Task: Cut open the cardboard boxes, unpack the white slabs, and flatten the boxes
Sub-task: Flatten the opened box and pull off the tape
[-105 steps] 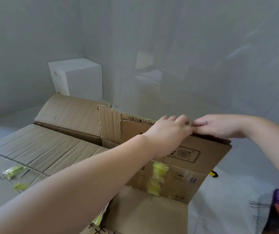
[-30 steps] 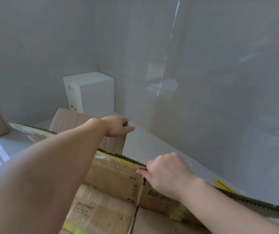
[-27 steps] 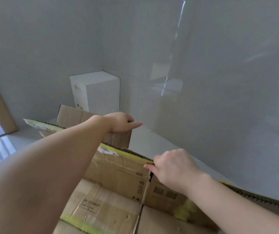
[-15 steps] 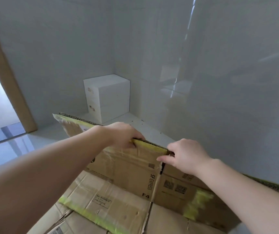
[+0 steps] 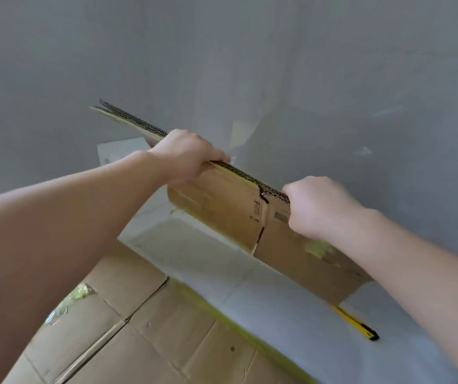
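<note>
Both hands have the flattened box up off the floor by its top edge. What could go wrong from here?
The flattened box hangs from a grip on its top edge alone by the left hand and right hand; a tear shows between them, so it may rip further. The yellow utility knife lies on the floor below, easily stepped on or covered when the box comes down.

Glossy pale grey walls (image 5: 305, 65) fill the view from nine o'clock round to three, carrying soft reflections. A pale tiled floor (image 5: 291, 309) runs from the centre towards five o'clock. The light is dim and even.
</note>
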